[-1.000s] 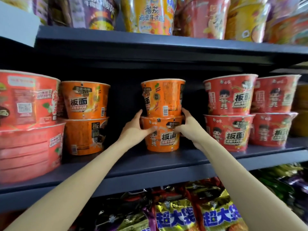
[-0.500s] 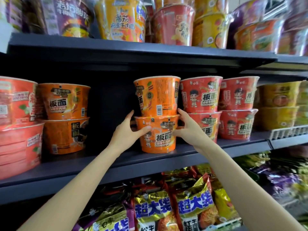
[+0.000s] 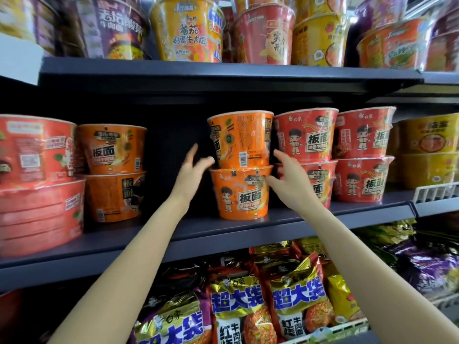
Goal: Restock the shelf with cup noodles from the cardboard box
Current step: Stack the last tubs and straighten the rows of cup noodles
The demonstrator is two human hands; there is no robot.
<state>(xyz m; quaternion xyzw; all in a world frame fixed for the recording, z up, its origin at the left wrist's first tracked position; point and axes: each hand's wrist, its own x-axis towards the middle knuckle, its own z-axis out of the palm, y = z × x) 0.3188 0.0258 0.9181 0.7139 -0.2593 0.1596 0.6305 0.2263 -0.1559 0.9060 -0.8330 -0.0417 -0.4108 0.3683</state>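
Hands, left and right, spread, flank orange stack; red cups touching right.

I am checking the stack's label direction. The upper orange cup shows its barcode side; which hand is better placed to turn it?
Probably the left hand: it is open beside the upper orange cup. The right hand sits lower, near the lower orange cup.

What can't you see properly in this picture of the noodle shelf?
All in the head view:
- Cardboard box: out of frame.
- Left hand: fingers motion-blurred.
- Red cups behind the right hand: partly covered by it.
- Small print on the top orange cup: too small to read.
- Top-shelf cups: cut off by the upper edge.
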